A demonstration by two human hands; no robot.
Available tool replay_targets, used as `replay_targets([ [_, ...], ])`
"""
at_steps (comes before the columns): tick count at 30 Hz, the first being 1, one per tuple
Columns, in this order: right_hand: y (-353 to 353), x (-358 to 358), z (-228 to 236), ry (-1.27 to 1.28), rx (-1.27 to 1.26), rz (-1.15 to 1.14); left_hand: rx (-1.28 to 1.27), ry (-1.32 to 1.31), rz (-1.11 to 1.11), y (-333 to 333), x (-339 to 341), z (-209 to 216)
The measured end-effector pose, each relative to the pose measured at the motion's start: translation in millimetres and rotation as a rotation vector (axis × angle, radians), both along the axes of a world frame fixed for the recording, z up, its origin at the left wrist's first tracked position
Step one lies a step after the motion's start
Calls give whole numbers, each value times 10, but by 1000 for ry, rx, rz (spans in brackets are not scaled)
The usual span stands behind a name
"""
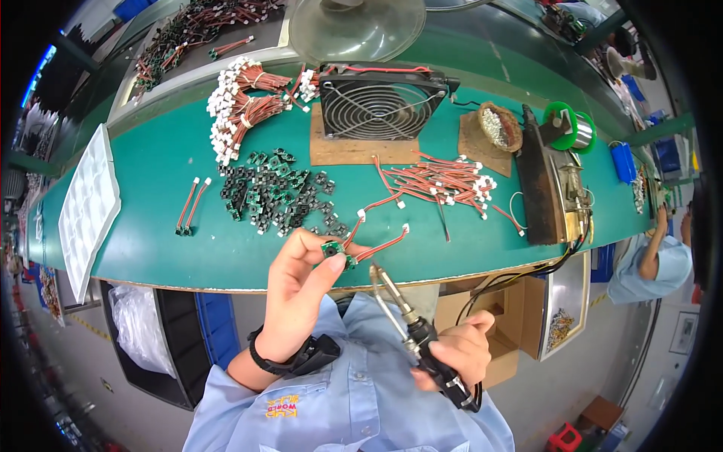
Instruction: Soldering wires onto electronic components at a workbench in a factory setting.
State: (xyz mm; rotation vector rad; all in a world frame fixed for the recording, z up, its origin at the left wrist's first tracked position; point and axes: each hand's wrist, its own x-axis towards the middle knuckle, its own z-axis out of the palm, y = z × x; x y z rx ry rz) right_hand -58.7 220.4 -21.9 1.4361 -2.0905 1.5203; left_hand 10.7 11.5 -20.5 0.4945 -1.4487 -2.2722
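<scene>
Pinched between the thumb and fingers of my left hand (295, 295) are small green circuit boards (332, 248), with red-and-black wires (387, 245) ending in white plugs. My right hand (463, 354) grips a black soldering iron (424, 335) with a thin feed tube along it. Its metal tip points up toward the boards, close to the wires; whether they touch I cannot tell. Just beyond my left hand lies a heap of small black-and-green boards (275, 192). Loose red wires with white plugs (444, 181) are spread farther right. Two wired boards (184, 230) lie at left.
A black fan with a wire guard (380, 109) stands at the back. Bundled wires (252, 113) lie left of it, near a white moulded tray (89, 211). Rightward are a bowl of pale bits (497, 128), a solder spool (584, 129) and a dark feeder box (544, 188). Another person (651, 267) sits far right.
</scene>
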Motion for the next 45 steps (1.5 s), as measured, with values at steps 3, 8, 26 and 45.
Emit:
replay_targets([
  [3, -6, 39, 43, 21, 132, 44, -39, -18, 11, 7, 3, -10],
  [8, -14, 46, 4, 27, 94, 46, -61, -9, 14, 10, 15, -15],
  [26, -4, 14, -44, 105, 74, 92, -189, -14, 47, 17, 44, -30],
  [45, -23, 36, -442, -378, -179, -517, -202, -82, 294, -408, 339, 26],
])
